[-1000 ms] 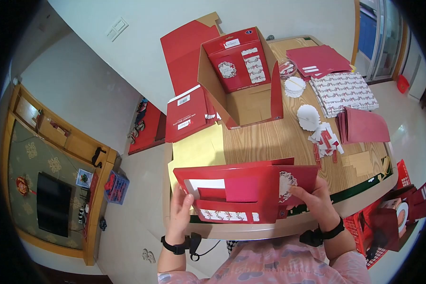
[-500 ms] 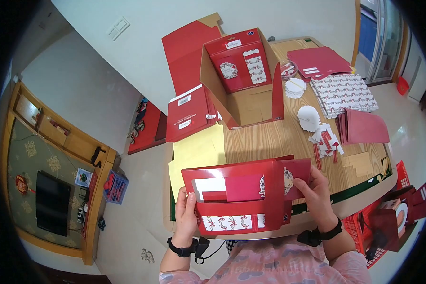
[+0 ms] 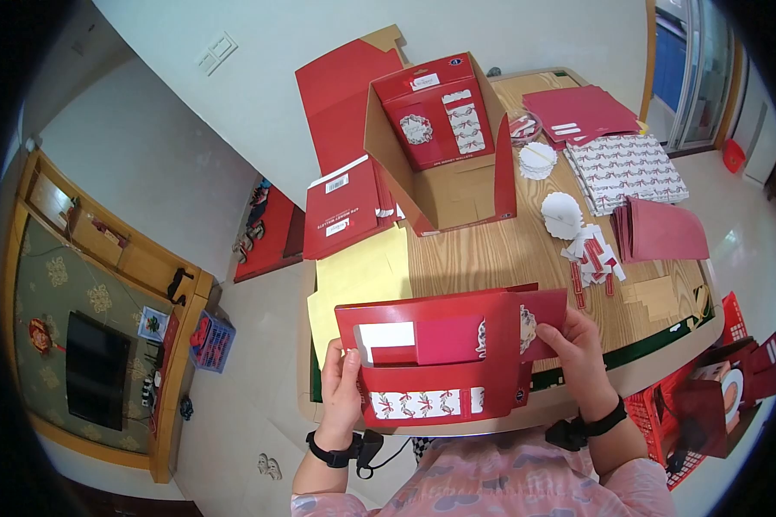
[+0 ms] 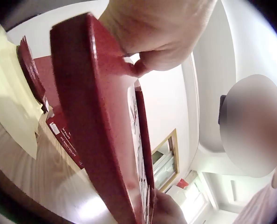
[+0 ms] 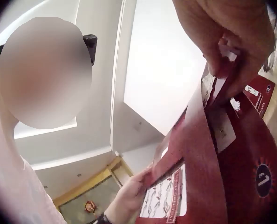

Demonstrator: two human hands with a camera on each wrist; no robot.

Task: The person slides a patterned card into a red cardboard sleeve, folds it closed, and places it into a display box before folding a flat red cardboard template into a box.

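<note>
A flat red cardboard sleeve (image 3: 405, 312) with cut-out windows is held up over the table's near edge. My left hand (image 3: 341, 401) grips its left end, thumb in front. At the right end, my right hand (image 3: 585, 358) pinches a dark red money wallet (image 3: 547, 312) that sticks out of the sleeve and bears a round wreath tag. Through the upper window show white and dark red pieces and part of another wreath tag; wreath-patterned paper fills the lower one. The right wrist view has the thumb and fingers around the wallet's edge at the sleeve's opening (image 5: 213, 116).
An open red display box (image 3: 502, 185) stands at the back, beside stacked red money wallet packs (image 3: 341, 207). Yellow paper (image 3: 362, 271) lies left. On the right are scalloped white tags (image 3: 562, 215), small labels (image 3: 593, 256), patterned paper (image 3: 629, 168) and red wallets (image 3: 664, 228). A red basket (image 3: 647, 414) is below right.
The sleeve has shifted slightly right and tilted to show more of its face, the left hand moving along with it. Another wreath tag has come into view in the upper window.
</note>
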